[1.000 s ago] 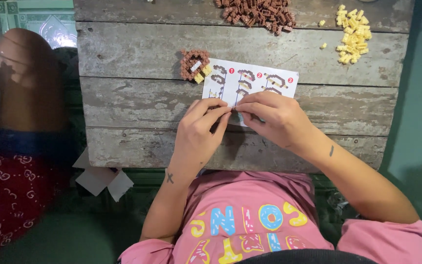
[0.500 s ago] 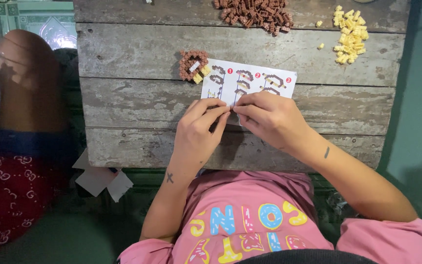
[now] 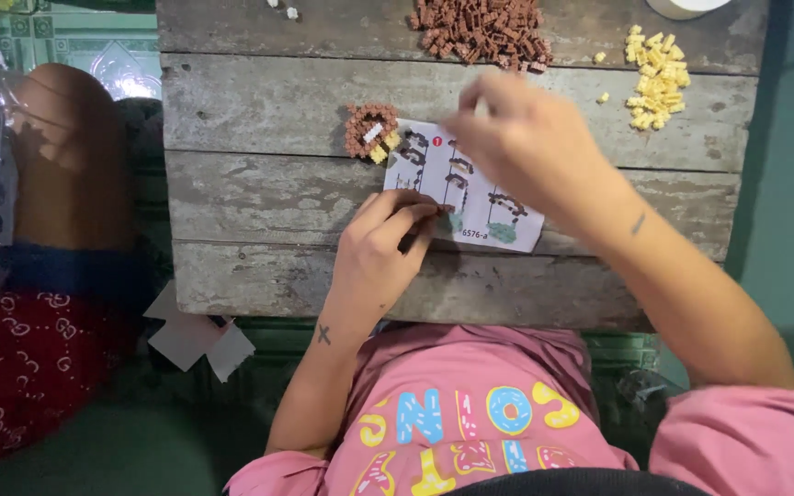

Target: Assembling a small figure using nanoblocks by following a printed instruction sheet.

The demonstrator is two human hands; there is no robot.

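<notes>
Rough wood, paper and small plastic bricks

The table [image 3: 277,110] is showing weathered, rough grey planks; the instruction sheet [image 3: 470,188] is lying as smooth printed paper; the brown bricks [image 3: 480,28], yellow bricks [image 3: 654,78] and small brick build [image 3: 369,130] are looking like matt plastic; the shirt [image 3: 470,422] is showing soft pink cloth.

A weathered plank table [image 3: 259,106] carries brown bricks [image 3: 480,28], yellow bricks [image 3: 654,73] and an instruction sheet [image 3: 470,197].

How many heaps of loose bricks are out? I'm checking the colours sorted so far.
2: a brown heap at the table's far edge and a yellow heap to its right. More may lie beyond the frame's top.
</notes>
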